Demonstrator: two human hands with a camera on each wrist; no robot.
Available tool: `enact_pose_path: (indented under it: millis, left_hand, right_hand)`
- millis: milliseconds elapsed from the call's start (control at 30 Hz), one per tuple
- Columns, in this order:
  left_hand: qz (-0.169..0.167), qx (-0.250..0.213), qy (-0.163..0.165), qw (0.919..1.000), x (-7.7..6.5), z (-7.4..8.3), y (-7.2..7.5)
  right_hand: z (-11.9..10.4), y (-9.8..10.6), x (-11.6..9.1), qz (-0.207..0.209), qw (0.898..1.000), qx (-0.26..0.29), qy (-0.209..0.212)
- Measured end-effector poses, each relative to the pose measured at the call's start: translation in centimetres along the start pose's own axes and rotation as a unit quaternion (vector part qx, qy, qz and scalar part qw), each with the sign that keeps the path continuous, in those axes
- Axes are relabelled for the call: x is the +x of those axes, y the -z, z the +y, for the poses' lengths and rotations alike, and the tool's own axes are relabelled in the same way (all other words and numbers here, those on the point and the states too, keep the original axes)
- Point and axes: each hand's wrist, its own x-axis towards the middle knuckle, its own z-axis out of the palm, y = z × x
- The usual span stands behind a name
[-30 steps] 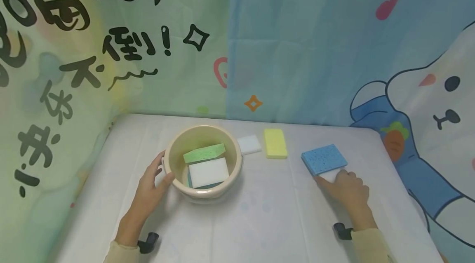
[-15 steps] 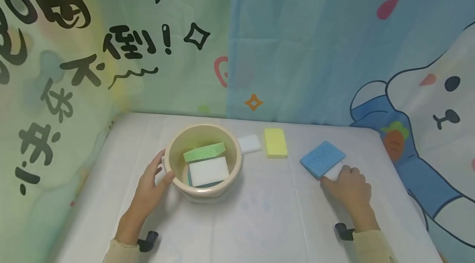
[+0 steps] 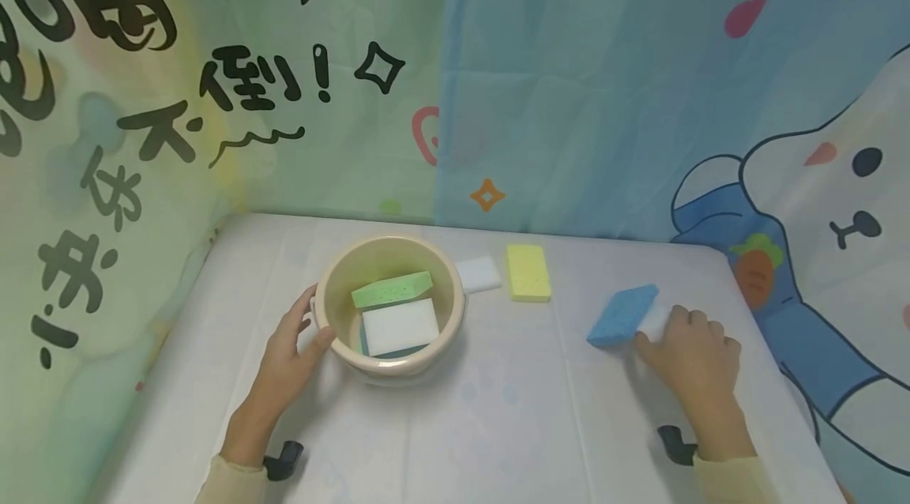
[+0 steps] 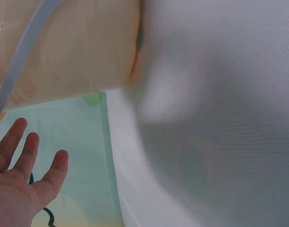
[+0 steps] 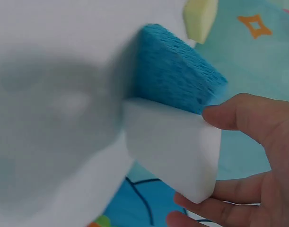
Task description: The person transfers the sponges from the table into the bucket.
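One white block (image 5: 175, 149) is pinched in R hand (image 3: 697, 354), thumb vs. fingers, prob. for control, w/ blue sponge (image 5: 175, 71) tilted against it, R side of table (image 3: 526, 425), while L hand (image 3: 287, 354), fingers approx. straight, touches pot (image 3: 387, 257), prob. steadying it.
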Motion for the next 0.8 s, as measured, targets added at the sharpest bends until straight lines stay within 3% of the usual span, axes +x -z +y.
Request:
enact_pose_path:
  millis: [200, 400, 567, 800]
  left_hand:
    - [0.000, -0.003, -0.002, 1.0000, 0.0, 0.0, 0.0]
    - [0.000, -0.002, 0.002, 1.0000, -0.1, 0.0, 0.0]
    - [-0.001, -0.007, 0.001, 1.0000, -0.1, -0.1, 0.1]
    - [-0.001, -0.008, 0.000, 1.0000, 0.0, -0.2, 0.0]
  right_hand:
    - [-0.6, 2.0, -0.9, 0.007, 1.000, -0.020, -0.001]
    - [-1.5, 3.9, -1.7, 0.053, 0.998, -0.018, 0.020]
    - [-2.9, 5.2, -2.1, 0.088, 0.994, 0.009, 0.058]
    - [-4.9, 6.3, -2.0, 0.100, 0.986, 0.065, 0.112]
